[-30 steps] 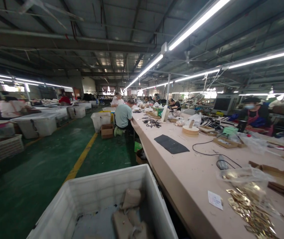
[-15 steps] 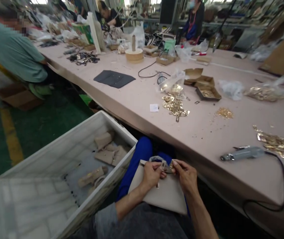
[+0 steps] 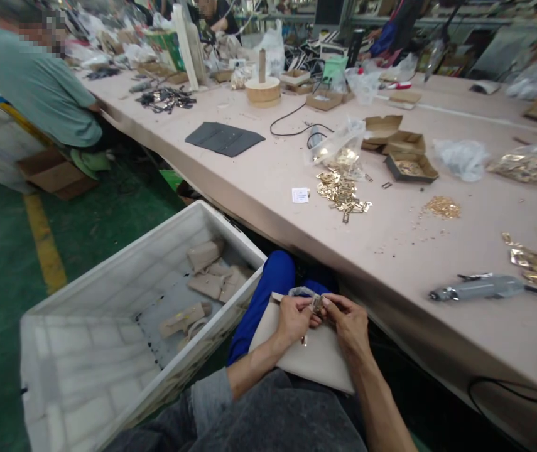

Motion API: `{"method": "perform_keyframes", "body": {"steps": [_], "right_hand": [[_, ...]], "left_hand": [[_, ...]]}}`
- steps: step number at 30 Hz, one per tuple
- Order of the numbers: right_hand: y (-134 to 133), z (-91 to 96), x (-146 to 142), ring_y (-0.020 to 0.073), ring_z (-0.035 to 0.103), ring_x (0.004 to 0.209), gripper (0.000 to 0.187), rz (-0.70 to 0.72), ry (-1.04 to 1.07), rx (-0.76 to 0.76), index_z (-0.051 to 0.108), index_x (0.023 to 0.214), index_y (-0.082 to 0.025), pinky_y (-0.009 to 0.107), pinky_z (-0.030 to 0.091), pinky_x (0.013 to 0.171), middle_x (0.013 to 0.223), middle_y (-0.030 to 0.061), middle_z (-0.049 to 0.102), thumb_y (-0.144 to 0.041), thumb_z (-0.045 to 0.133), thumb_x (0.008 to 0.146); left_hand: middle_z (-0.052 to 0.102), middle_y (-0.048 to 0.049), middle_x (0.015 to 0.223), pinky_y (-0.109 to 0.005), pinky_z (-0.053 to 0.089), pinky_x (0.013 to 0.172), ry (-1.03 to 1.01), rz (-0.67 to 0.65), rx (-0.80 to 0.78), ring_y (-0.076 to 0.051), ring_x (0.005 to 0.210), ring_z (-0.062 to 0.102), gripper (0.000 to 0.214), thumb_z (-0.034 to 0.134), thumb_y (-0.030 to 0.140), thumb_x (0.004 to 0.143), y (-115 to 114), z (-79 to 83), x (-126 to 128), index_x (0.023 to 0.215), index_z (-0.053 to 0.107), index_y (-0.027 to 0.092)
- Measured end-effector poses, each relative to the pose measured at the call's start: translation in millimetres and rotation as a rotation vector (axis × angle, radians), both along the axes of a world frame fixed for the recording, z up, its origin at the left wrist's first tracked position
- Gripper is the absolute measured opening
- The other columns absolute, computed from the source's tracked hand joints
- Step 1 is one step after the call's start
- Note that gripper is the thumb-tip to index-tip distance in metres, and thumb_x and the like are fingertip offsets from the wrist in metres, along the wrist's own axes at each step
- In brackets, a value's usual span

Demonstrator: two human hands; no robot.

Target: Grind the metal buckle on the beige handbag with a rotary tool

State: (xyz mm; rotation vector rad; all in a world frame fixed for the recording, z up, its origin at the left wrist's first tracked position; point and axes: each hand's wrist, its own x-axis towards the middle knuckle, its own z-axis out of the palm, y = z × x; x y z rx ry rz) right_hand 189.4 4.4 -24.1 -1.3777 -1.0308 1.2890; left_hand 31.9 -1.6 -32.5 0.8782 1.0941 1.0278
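Note:
A beige handbag lies flat across my blue-trousered lap, with clear plastic wrapped around its handle. My left hand is closed, pinching part of the bag near its top edge. From the other side, my right hand pinches a small shiny metal fitting against that part. The fingertips of both hands nearly meet there and cover much of the fitting. Below my left fingers, a small metal piece shows on the bag's front.
A white bin with several beige bag pieces stands at my left. On the table are gold fittings, an open cardboard box, tiny gold parts and a corded grey power screwdriver. A person sits far left.
My right hand has moved left, bringing the metal fitting against the part in my left hand; a gap separated them before. The whole view has shifted slightly.

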Motion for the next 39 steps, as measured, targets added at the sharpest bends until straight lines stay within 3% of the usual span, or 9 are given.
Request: {"method": "perform_keyframes", "body": {"steps": [4, 10, 21, 27, 39], "right_hand": [[-1, -1.3, -1, 0.0221, 0.065, 0.072, 0.045, -0.015, -0.025, -0.01, 0.082, 0.102, -0.016, 0.031, 0.053, 0.069, 0.079, 0.0075, 0.072, -0.055, 0.088, 0.079], [-1, 0.0, -3, 0.0249, 0.068, 0.082, 0.045, -0.006, -0.046, -0.025, 0.083, 0.103, -0.018, 0.033, 0.055, 0.076, 0.09, 0.0086, 0.075, -0.055, 0.088, 0.078], [-5, 19.2, -14, 0.0259, 0.068, 0.08, 0.034, -0.043, -0.231, 0.121, 0.084, 0.092, -0.019, 0.035, 0.058, 0.076, 0.089, 0.0094, 0.075, -0.05, 0.082, 0.079], [-5, 12.4, -14, 0.0266, 0.068, 0.083, 0.034, -0.038, -0.181, 0.132, 0.083, 0.095, -0.019, 0.037, 0.057, 0.079, 0.092, 0.0096, 0.074, -0.05, 0.082, 0.082], [-3, 8.0, -10, 0.0226, 0.065, 0.084, 0.021, 0.016, -0.168, 0.201, 0.083, 0.093, -0.023, 0.032, 0.051, 0.074, 0.091, 0.0059, 0.071, -0.043, 0.08, 0.088]], "left_hand": [[0.076, -0.0115, 0.081, -0.019, 0.062, 0.058, -0.019, -0.022, -0.016, -0.016, 0.061, 0.072, 0.038, 0.075, 0.045, 0.085, 1, -0.3, -1, 0.101, 0.082, 0.011], [0.075, -0.0128, 0.084, -0.018, 0.061, 0.061, -0.09, -0.067, -0.066, -0.016, 0.065, 0.073, 0.043, 0.078, 0.048, 0.08, 2, 1.9, -6, 0.098, 0.082, 0.01], [0.074, -0.0113, 0.08, -0.022, 0.063, 0.066, -0.153, -0.08, -0.087, -0.019, 0.069, 0.074, 0.041, 0.078, 0.045, 0.077, 0, 8.5, -12, 0.094, 0.082, 0.008], [0.073, -0.0103, 0.083, -0.024, 0.063, 0.067, -0.101, -0.121, 0.035, -0.017, 0.068, 0.072, 0.046, 0.078, 0.051, 0.086, -3, 3.6, -14, 0.103, 0.081, 0.009], [0.075, -0.0132, 0.085, -0.019, 0.062, 0.062, -0.078, -0.112, 0.002, -0.015, 0.065, 0.073, 0.045, 0.077, 0.046, 0.083, -4, 2.0, -11, 0.105, 0.081, 0.008]]}}
